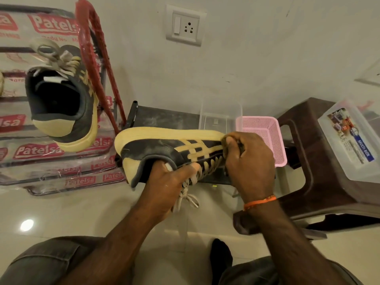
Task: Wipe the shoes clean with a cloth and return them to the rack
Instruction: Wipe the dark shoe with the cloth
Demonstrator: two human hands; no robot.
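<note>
Between both hands, left hand [164,182] grips shoe [164,149]; right hand [246,161] perhaps bunches cloth [226,138].

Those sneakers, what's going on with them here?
A person is cleaning a pair of black-and-tan sneakers. The left hand has its fingers tucked inside the opening of one sneaker, holding it on its side above a small dark table. The right hand grips a wadded brownish cloth against the sneaker's front, near the laces. Pale dust shows on the sneaker's heel side. The other sneaker sits on the shoe rack to the left, heel toward the camera.
</note>
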